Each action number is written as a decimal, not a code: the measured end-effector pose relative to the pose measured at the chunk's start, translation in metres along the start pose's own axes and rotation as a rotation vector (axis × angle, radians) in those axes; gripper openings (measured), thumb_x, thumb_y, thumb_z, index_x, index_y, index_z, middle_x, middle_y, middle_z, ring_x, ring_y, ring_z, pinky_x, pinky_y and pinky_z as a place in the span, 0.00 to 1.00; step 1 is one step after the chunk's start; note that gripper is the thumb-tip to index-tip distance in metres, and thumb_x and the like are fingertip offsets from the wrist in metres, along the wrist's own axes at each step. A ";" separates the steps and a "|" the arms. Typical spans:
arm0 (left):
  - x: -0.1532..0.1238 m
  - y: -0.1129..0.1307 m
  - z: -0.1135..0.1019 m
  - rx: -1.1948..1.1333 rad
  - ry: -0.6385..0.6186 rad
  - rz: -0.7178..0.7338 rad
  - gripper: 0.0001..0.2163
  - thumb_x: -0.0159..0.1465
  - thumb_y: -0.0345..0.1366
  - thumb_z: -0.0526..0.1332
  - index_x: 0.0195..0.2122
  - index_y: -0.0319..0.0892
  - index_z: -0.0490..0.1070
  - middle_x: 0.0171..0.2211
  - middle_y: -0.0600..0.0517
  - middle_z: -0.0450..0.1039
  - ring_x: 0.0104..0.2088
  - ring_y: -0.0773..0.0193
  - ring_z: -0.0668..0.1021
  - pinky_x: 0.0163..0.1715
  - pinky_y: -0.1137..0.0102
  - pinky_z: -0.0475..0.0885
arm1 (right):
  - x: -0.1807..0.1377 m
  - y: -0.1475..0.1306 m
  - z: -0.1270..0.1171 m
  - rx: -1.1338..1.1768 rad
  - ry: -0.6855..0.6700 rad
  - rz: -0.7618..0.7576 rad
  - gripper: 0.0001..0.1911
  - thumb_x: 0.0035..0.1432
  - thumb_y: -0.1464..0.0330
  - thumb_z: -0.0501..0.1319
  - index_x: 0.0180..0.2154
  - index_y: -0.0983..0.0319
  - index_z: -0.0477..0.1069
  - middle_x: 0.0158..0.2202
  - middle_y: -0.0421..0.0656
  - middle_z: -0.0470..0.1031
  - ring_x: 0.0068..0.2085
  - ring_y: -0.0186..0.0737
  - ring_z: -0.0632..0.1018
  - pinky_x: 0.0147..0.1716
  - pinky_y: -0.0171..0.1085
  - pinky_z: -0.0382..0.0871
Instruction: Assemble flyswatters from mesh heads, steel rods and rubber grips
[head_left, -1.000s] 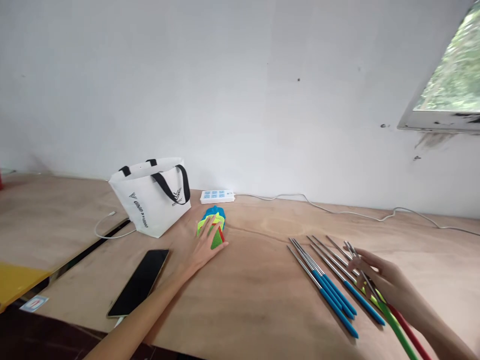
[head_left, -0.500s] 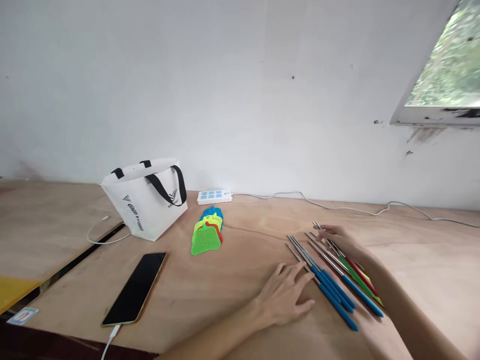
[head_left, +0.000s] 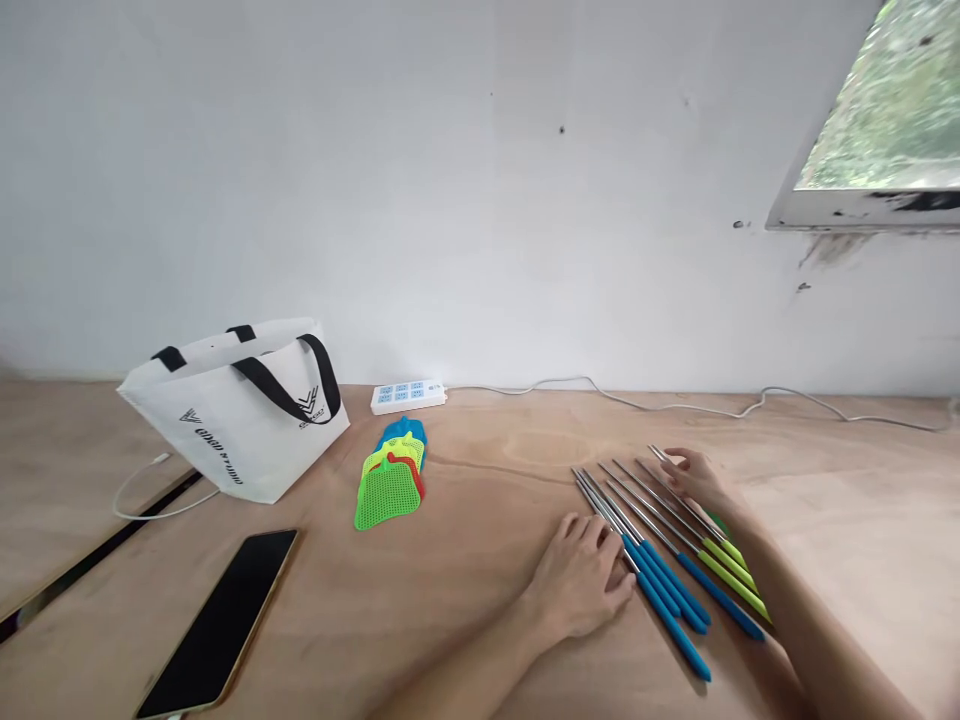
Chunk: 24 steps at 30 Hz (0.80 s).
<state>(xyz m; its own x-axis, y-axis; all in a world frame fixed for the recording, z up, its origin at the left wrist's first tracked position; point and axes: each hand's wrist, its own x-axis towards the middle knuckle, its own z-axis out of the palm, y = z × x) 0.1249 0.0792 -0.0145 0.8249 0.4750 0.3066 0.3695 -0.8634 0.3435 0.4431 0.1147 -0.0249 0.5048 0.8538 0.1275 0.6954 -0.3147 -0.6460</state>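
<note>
Several metal rods with blue handles [head_left: 660, 580] and green handles [head_left: 724, 558] lie side by side on the wooden table [head_left: 480, 610] at the right. My left hand [head_left: 585, 575] rests flat and open against their left side, fingers touching the nearest blue-handled rod. My right hand [head_left: 701, 480] lies on the rods' far right side, fingers spread over the metal shafts; what is under it I cannot tell. A stack of mesh swatter heads [head_left: 390, 482], green on top with yellow, red and blue beneath, lies left of centre, apart from both hands.
A white tote bag [head_left: 232, 410] with black handles stands at the left. A black phone [head_left: 217, 625] lies near the front edge with a cable. A white power strip [head_left: 409, 396] and its cord run along the wall. A window [head_left: 877, 120] is upper right.
My left hand left the swatter heads and crossed to the rods' left side. My right hand slid up along the rods. The view has shifted, so the bag and phone appear further left.
</note>
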 end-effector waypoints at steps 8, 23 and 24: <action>-0.007 0.003 -0.001 -0.044 -0.002 -0.024 0.13 0.73 0.42 0.53 0.53 0.45 0.69 0.54 0.46 0.71 0.57 0.54 0.72 0.66 0.52 0.57 | -0.016 0.013 -0.020 -0.189 -0.128 -0.027 0.29 0.60 0.46 0.53 0.44 0.61 0.78 0.38 0.51 0.82 0.41 0.52 0.81 0.42 0.45 0.71; -0.008 0.000 0.005 -0.006 0.052 -0.124 0.27 0.72 0.57 0.50 0.63 0.44 0.66 0.62 0.44 0.67 0.64 0.49 0.66 0.67 0.45 0.53 | -0.126 -0.016 -0.014 -0.070 -0.144 -0.161 0.35 0.61 0.42 0.49 0.57 0.56 0.72 0.46 0.49 0.79 0.46 0.52 0.80 0.47 0.46 0.75; -0.008 0.000 0.006 -0.008 0.056 -0.124 0.28 0.72 0.57 0.50 0.63 0.44 0.65 0.62 0.43 0.67 0.64 0.49 0.66 0.68 0.46 0.53 | -0.133 -0.010 -0.014 -0.127 -0.097 -0.143 0.33 0.61 0.43 0.49 0.56 0.54 0.72 0.46 0.49 0.79 0.46 0.52 0.81 0.46 0.47 0.75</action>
<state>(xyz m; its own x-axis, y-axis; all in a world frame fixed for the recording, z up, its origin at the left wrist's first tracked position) 0.1207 0.0741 -0.0226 0.7476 0.5872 0.3102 0.4640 -0.7960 0.3887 0.3762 -0.0011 -0.0250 0.3492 0.9275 0.1334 0.8183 -0.2325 -0.5257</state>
